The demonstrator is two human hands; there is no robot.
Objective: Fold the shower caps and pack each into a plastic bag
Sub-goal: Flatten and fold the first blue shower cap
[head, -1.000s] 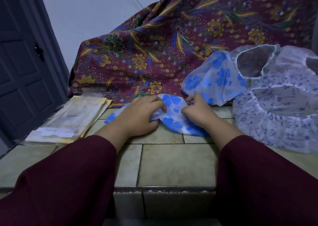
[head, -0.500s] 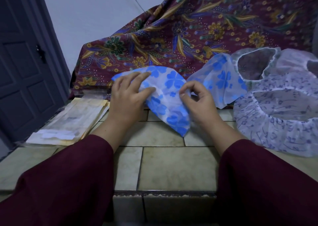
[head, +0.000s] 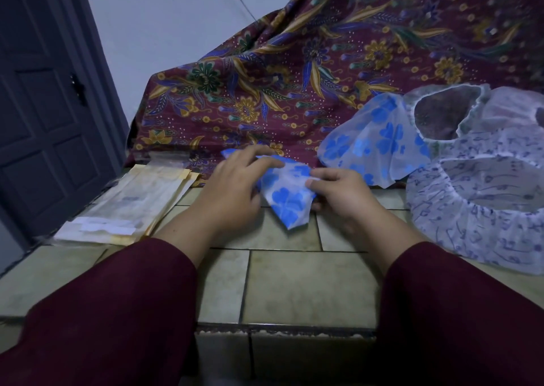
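Folded shower cap (head: 290, 201) showing white with blue clover flowers, its neighbour cap (head: 374, 144) wearing the same print, large cap (head: 482, 209) showing white with small blue-violet motifs, draped cloth (head: 323, 70) displaying maroon batik with gold and blue flowers, sleeves (head: 117, 312) showing plain maroon, tiled surface (head: 309, 285) showing beige-green, bag stack (head: 129, 206) showing clear over yellowish.

Two hands show in the middle of the frame, the left hand (head: 232, 197) and the right hand (head: 343, 198), each coming out of a dark red sleeve, so two sleeves.

Shower caps number at least four:
- a folded blue-flowered cap (head: 287, 191) between the hands
- an open blue-flowered cap (head: 374, 141) right of centre
- a clear cap with a white frilled edge (head: 447, 112) at upper right
- a white cap with small dark blue print (head: 482, 209) at the right edge

More may lie at the far right; I cannot tell.

One stack of plastic bags (head: 129, 209) lies at left; its count cannot be read. One patterned batik cloth (head: 323, 62) fills the upper frame. One dark door (head: 38, 120) stands at left.
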